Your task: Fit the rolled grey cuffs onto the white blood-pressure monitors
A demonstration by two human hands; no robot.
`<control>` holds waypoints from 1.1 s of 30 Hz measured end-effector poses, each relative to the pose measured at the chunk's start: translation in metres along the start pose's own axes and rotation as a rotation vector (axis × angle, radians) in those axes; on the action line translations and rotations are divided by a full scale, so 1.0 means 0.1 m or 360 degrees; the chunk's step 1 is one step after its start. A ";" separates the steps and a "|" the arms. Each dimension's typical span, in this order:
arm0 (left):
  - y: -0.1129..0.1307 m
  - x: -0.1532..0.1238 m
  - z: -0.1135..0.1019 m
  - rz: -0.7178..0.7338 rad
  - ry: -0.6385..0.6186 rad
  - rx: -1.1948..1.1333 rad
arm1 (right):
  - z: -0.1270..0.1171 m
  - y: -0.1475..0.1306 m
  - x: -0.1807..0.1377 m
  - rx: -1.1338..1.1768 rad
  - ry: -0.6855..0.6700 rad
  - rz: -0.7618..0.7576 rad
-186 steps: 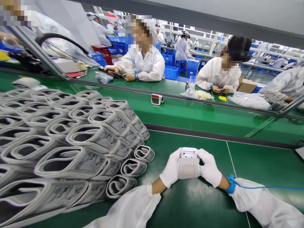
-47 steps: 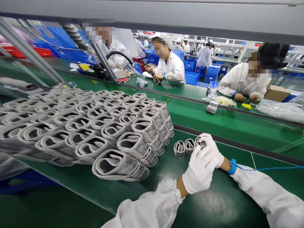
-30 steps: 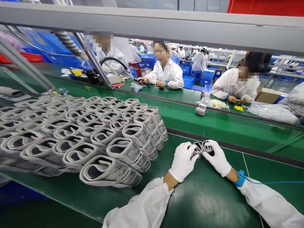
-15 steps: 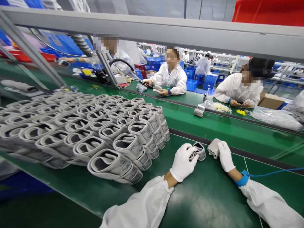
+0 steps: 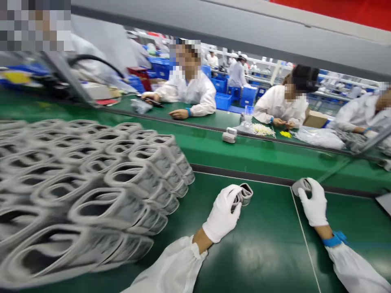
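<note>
My left hand (image 5: 222, 213), in a white glove, is closed on a small rolled grey cuff (image 5: 244, 193) on the green bench (image 5: 265, 252). My right hand (image 5: 314, 202), gloved too, grips a second small rolled grey cuff (image 5: 299, 186) out to the right, near the dark strip at the bench's far edge. A blue strap (image 5: 332, 239) circles my right wrist. A large pile of bigger rolled grey cuffs (image 5: 100, 183) fills the bench left of my left hand.
A small white device (image 5: 229, 135) lies on the green conveyor (image 5: 275, 154) beyond the bench. Several people in white coats work across it, with yellow and white small parts (image 5: 263, 129) and clear bags (image 5: 320, 138) before them. A grey beam (image 5: 244, 28) runs overhead.
My hands have drawn apart: the right one has carried its cuff far to the right, while the left stays with its cuff. The view has swung right and the white device moved left along the conveyor.
</note>
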State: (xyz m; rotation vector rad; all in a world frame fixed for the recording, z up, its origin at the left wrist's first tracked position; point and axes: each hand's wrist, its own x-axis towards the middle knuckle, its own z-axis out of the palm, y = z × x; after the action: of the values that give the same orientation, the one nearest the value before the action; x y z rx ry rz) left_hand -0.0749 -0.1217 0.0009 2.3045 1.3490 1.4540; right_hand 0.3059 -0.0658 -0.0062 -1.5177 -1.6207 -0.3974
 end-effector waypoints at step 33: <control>-0.53 0.35 0.15 0.0001 0.0133 0.0401 | 0.55 -1.01 -0.04 0.0910 -0.0467 0.0042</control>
State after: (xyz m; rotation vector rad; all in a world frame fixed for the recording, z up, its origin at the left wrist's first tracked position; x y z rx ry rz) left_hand -0.0905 -0.0596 -0.0098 2.4137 1.6418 1.4714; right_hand 0.1919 -0.0498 -0.0091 -1.1869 -1.7386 0.3034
